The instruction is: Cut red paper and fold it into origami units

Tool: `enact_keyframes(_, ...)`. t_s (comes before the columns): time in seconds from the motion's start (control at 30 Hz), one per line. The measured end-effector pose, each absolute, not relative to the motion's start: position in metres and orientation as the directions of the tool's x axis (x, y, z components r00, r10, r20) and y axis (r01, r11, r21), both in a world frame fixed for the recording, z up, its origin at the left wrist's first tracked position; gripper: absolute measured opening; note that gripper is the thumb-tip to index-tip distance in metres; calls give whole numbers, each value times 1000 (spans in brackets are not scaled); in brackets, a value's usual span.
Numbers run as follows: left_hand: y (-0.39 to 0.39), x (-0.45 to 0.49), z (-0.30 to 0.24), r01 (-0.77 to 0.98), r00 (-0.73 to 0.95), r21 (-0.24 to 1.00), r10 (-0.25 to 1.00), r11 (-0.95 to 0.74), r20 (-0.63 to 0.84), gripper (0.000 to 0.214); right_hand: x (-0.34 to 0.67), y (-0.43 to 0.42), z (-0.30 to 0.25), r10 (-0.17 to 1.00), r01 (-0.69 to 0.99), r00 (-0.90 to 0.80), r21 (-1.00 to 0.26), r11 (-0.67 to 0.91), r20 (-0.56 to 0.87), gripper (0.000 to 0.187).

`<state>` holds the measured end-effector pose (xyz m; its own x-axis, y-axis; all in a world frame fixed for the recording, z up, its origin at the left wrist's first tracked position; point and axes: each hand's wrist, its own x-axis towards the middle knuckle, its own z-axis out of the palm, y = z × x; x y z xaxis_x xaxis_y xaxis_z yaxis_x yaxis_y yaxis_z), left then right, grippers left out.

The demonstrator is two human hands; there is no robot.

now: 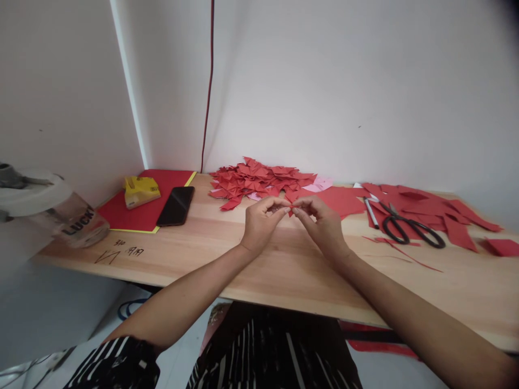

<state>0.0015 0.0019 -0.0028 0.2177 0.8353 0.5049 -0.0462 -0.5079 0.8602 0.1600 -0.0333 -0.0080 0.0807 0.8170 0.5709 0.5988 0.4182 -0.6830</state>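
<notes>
A small piece of folded red paper (290, 204) is pinched between my two hands, just above the table's middle. My left hand (263, 220) grips its left side with thumb and fingertips. On the opposite side my right hand (321, 222) pinches it the same way. Fingers cover much of the paper, so its full shape is hidden. Right behind my hands lies a heap of folded red paper pieces (259, 178), with a few pink ones among them. A flat red sheet (344, 201) lies beyond my right hand.
Black-handled scissors (413, 227), a white marker (371, 213) and red paper offcuts (421, 208) are at the right, near thin red strips (413, 256). To the left are a phone (176, 206), a yellow packet (141, 191) on red card (130, 219), and a clear jug (77, 216).
</notes>
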Motion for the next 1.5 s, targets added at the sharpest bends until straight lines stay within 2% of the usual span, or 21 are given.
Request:
enact_keyframes(0.17,1,1,-1,-53,195,870,850,-490,490,5,159,-36,-5,814,586,92,-692,422,574,9)
enact_keyframes(0.4,1,-1,-1,30,207,817,804,-575,558,7,158,-37,-3,818,583,89,-695,420,568,10)
enact_keyframes(0.83,5,2,-3,121,196,771,777,-625,599,10,156,-31,-8,824,621,94,-680,390,559,8)
enact_keyframes(1.13,4,2,-2,114,224,760,762,-640,607,10,158,-32,-7,809,687,95,-627,368,580,8)
enact_keyframes(1.5,6,2,-2,119,229,762,765,-636,602,10,162,-27,-12,775,747,16,-523,411,632,9)
